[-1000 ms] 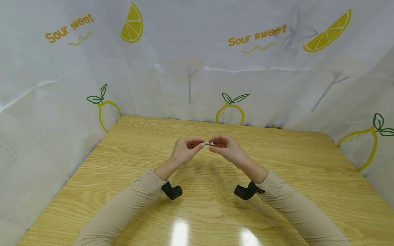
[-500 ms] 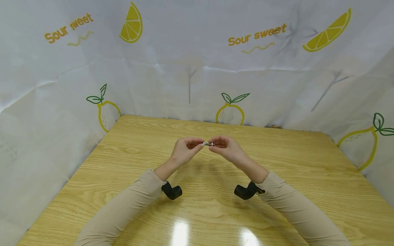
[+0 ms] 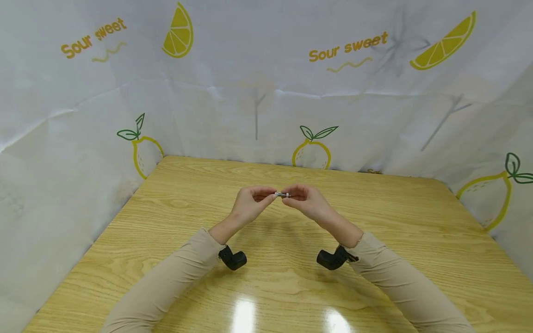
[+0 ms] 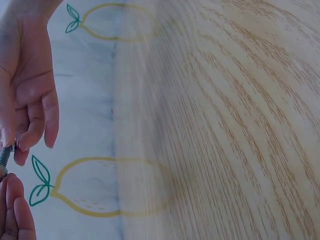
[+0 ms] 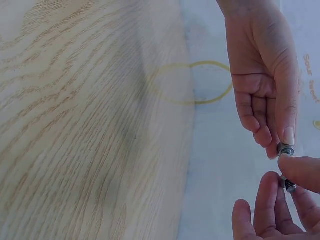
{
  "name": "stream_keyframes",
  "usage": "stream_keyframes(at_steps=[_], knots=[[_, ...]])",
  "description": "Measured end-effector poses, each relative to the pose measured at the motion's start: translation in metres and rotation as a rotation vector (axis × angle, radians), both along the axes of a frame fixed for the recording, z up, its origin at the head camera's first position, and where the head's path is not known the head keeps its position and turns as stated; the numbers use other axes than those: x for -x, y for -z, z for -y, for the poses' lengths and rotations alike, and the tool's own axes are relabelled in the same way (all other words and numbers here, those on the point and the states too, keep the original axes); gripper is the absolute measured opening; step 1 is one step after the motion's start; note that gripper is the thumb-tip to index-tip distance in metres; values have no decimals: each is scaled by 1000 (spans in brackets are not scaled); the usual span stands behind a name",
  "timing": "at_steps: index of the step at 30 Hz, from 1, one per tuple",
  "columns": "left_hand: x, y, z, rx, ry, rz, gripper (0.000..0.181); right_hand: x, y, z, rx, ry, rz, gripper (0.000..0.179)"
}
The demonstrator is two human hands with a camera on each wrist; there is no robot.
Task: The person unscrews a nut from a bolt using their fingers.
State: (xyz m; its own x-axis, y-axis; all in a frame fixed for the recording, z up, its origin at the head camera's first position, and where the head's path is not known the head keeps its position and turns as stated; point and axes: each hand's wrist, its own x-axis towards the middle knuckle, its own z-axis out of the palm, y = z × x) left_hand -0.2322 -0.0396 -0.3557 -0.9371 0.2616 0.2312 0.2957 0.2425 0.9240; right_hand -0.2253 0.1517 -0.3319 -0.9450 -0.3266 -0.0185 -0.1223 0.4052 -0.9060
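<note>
Hardly anything has moved since half a second ago; on my head feed only the small metal nut (image 3: 287, 194) looks very slightly shifted, while both arms keep their places. My left grip (image 3: 247, 203), a bare hand, is narrow, thumb and forefinger pinching the bolt (image 3: 281, 194) by its left end. My right grip (image 3: 310, 201) is narrow too, thumb and fingertips drawn in around the nut at the other end. The bolt lies roughly level, held up above the wood-grained counter (image 3: 374, 208) and bridging the two hands near mid-view. From the right wrist I see its threaded tip beyond the thumb; the left wrist catches only part of the thread at the frame's edge. Beige sleeves (image 3: 166, 277) cover both forearms, with a black wrist mount (image 3: 234, 260) at each cuff. Behind the counter hangs a white cloth (image 3: 216, 115) printed with lemons, lemon slices and orange "Sour sweet" lettering. Two bright reflections (image 3: 243, 314) lie on the counter's near part.
</note>
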Motion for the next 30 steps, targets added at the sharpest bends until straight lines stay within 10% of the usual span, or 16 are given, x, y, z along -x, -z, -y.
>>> stream_keyframes(at_steps=[30], knots=[[1, 1, -1, -9, -2, -11, 23, 0, 0, 2, -21, 17, 19, 35]])
